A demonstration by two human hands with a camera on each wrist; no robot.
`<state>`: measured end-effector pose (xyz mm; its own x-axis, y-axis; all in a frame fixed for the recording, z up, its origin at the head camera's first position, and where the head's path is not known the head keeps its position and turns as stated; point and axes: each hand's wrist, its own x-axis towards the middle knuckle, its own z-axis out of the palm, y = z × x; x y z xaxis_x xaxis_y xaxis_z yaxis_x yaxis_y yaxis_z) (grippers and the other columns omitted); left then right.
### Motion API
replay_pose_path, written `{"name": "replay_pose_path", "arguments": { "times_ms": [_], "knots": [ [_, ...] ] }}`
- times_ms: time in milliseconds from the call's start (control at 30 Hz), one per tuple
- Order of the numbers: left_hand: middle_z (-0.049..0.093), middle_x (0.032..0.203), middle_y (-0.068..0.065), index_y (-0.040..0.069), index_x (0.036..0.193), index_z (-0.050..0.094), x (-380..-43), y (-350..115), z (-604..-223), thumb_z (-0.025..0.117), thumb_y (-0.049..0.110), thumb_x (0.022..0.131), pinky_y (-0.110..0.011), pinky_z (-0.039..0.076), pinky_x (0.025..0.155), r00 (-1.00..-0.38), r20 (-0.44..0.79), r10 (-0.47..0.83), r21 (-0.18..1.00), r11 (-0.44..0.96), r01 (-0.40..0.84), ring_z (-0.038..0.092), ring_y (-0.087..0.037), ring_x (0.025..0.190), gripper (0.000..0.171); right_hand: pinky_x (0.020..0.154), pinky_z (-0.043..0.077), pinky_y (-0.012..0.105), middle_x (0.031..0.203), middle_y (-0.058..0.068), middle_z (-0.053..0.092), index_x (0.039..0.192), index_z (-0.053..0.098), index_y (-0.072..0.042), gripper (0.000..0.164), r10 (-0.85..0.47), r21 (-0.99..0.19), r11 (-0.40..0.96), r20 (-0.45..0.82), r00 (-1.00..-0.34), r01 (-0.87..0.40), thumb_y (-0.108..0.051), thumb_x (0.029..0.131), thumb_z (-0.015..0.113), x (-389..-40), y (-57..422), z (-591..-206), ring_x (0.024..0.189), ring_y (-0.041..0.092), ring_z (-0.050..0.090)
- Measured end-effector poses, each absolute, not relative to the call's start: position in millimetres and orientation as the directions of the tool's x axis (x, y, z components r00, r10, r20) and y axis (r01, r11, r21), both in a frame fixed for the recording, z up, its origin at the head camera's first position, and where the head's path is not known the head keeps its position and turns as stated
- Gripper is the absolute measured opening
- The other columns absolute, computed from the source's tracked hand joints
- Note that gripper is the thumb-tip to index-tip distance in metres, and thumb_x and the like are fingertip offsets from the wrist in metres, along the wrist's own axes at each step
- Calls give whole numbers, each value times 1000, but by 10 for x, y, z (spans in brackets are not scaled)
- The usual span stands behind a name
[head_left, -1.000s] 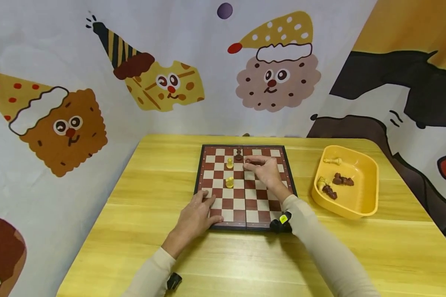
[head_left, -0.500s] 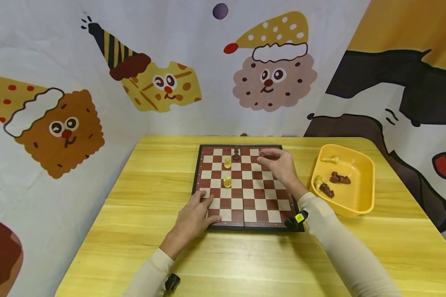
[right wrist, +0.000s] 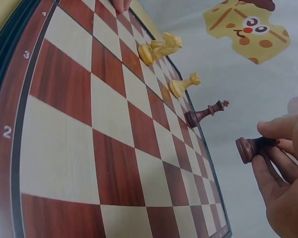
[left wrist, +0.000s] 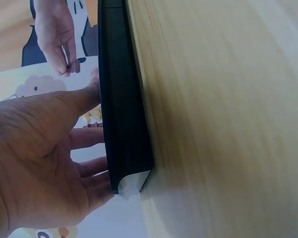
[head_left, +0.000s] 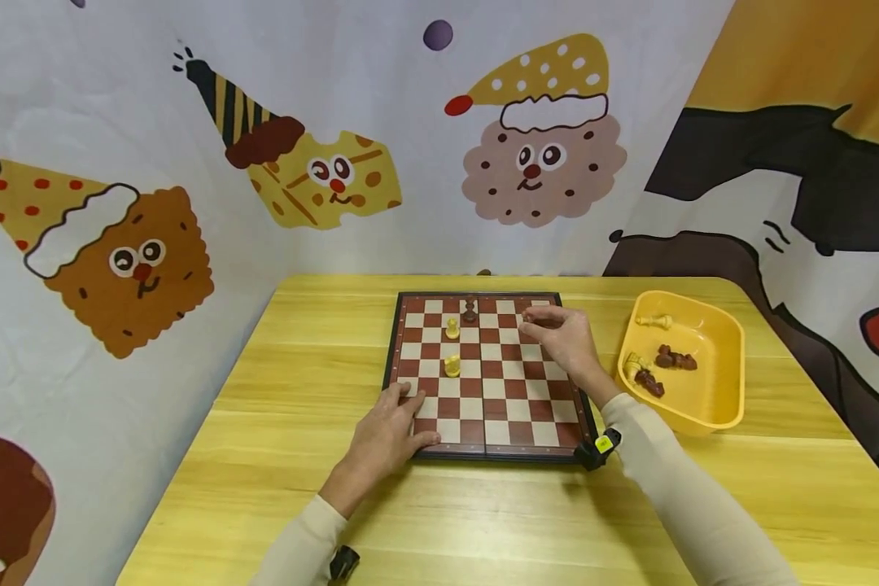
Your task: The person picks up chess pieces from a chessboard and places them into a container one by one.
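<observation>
Fingers [right wrist: 265, 176] of the right hand [head_left: 570, 343] pinched a dark chess piece [right wrist: 245, 149], its base jutting past their tips, right of centre in the head view, against the upper right of the chessboard [head_left: 494, 407]. The left hand [head_left: 387, 431] lay at the board's lower left, fingers spread. At the frame's right, a yellow tray [head_left: 736, 366] held toppled yellow pieces [head_left: 654, 321] and brown pieces [head_left: 676, 358].
</observation>
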<state>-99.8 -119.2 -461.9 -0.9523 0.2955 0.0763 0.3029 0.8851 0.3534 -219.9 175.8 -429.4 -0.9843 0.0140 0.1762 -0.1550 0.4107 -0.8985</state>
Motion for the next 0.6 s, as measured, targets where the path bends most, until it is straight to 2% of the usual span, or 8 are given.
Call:
{"name": "replay_pose_path", "arguments": {
  "times_ms": [600],
  "knots": [
    [47, 142, -21, 0, 140, 61, -996, -1181, -4616, 79, 47, 87, -50, 51, 97, -952, 75, 296, 345, 888, 303, 48, -37, 130, 73, 72, 53, 22, 110, 12, 74, 114, 76, -2, 27, 0, -873, 467, 161, -987, -142, -17, 91, 79, -2205, 1876, -4276, 97, 25, 70]
  ]
}}
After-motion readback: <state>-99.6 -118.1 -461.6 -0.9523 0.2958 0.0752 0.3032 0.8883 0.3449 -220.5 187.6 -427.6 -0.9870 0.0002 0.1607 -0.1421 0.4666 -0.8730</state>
